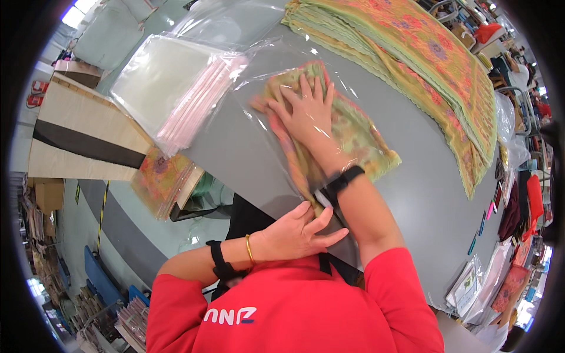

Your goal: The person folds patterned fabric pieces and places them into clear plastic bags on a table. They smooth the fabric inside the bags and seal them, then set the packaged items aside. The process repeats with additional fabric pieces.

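Note:
A folded green and pink patterned cloth (359,138) lies on the grey table (412,194), partly inside a clear plastic bag (259,76). My right hand (306,112) is inside the bag, palm flat on the cloth, fingers spread. My left hand (300,229) rests at the bag's open end near the table's front edge, fingers pinching the plastic there. A black band sits on each wrist, and a gold bangle on the left one.
A stack of empty clear bags (176,88) lies at the left of the table. Several unfolded patterned cloths (435,65) are piled at the back right. Bagged cloths (162,179) rest on a lower stand at the left beside a cardboard box (82,129).

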The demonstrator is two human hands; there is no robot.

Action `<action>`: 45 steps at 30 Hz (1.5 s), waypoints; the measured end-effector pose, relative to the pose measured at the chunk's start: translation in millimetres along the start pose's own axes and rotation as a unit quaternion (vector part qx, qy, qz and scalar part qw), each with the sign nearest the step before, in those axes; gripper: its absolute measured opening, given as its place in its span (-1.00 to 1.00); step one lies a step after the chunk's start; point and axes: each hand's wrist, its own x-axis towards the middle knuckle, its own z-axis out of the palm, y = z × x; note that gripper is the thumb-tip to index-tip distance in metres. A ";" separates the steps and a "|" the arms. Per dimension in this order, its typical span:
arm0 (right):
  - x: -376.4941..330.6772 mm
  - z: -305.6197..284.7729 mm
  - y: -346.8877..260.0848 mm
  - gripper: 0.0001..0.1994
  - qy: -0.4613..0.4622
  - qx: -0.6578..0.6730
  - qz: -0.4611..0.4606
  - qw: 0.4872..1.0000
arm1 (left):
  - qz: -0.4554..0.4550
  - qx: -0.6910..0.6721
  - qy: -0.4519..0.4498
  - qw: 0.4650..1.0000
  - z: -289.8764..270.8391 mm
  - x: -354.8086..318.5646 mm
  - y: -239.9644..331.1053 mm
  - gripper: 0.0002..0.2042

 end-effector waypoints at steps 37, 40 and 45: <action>52.7 40.3 -7.2 -0.22 -0.110 -0.039 -0.093 0.989 | 0.217 0.081 0.004 0.973 10.5 4.3 35.1 -0.77; 55.6 41.9 -7.9 -0.18 -0.098 -0.055 -0.095 0.989 | 0.229 0.073 -0.027 0.970 6.1 4.9 28.3 -0.76; 50.8 42.0 -3.9 -0.14 -0.108 -0.032 -0.084 0.990 | 0.389 -0.014 0.163 0.907 -39.8 -1.8 -54.8 -0.85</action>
